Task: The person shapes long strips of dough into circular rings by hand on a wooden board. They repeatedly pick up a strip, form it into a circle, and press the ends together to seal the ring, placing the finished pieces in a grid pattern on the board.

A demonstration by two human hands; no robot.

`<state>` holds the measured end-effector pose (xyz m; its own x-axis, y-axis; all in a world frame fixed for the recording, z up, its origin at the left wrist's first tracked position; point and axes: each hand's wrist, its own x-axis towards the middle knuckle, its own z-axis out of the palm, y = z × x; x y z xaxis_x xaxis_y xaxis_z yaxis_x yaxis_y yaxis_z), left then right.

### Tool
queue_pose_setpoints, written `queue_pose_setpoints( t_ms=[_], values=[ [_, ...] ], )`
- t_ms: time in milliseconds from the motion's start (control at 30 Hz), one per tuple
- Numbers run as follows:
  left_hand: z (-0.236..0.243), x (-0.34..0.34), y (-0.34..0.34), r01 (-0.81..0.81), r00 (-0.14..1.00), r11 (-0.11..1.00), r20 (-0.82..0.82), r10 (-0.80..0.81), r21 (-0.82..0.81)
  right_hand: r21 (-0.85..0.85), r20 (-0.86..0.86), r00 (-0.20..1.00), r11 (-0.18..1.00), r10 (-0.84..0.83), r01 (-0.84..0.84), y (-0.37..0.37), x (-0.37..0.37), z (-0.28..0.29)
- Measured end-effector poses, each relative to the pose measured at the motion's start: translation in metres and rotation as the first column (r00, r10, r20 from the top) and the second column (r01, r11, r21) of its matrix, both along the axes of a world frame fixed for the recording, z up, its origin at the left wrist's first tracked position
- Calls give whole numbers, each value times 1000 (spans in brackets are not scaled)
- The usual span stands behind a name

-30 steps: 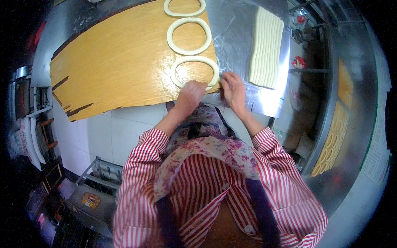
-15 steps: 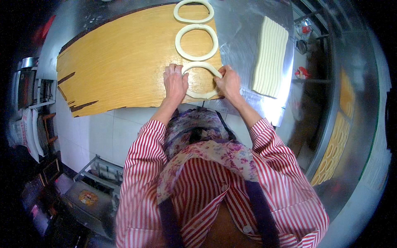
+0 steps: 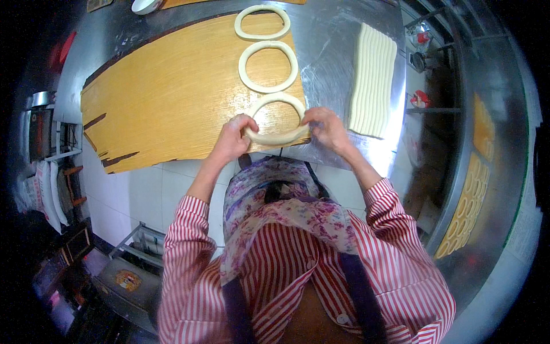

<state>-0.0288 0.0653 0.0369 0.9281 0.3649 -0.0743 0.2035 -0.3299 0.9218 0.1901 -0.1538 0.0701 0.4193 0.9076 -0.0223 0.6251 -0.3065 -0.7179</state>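
Observation:
The nearest pale dough ring (image 3: 275,98) rests on the yellow wooden board (image 3: 160,86), its near side pinched by both hands at the board's front edge. My left hand (image 3: 235,135) has its fingers curled onto the ring's left end. My right hand (image 3: 326,129) grips its right end between thumb and fingers. Two more rings lie in a column beyond it: the middle ring (image 3: 243,67) and the far ring (image 3: 262,8). To their right, a long slab of parallel dough strips (image 3: 372,80) lies on the steel tabletop (image 3: 326,51).
A white bowl (image 3: 146,6) stands at the back left. At the far right, a tray (image 3: 461,209) of several ring shapes sits beside a steel rack. A metal trolley (image 3: 63,140) with sacks is at the left, and a low stool or frame (image 3: 123,281) is at the lower left.
Since half a second ago both hands have come down toward the front edge with the ring's near side, which now looks stretched sideways. The right hand has also moved slightly rightward.

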Motion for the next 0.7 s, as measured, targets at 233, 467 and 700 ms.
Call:
queue_pose_setpoints(
  t_ms=[233, 467, 700],
  values=[
    [-30, 41, -14, -303, 953, 829, 140, 269, 470, 19, 144, 923, 934, -356, 357, 26, -23, -41],
    [-40, 76, -15, -286, 958, 801, 153, 242, 526, -50, 125, 911, 914, -393, 402, 51, -13, -53],
    [-38, 63, -10, -252, 961, 785, 52, 272, 565, -93, 234, 900, 912, -369, 399, 34, -35, -42]
  ],
)
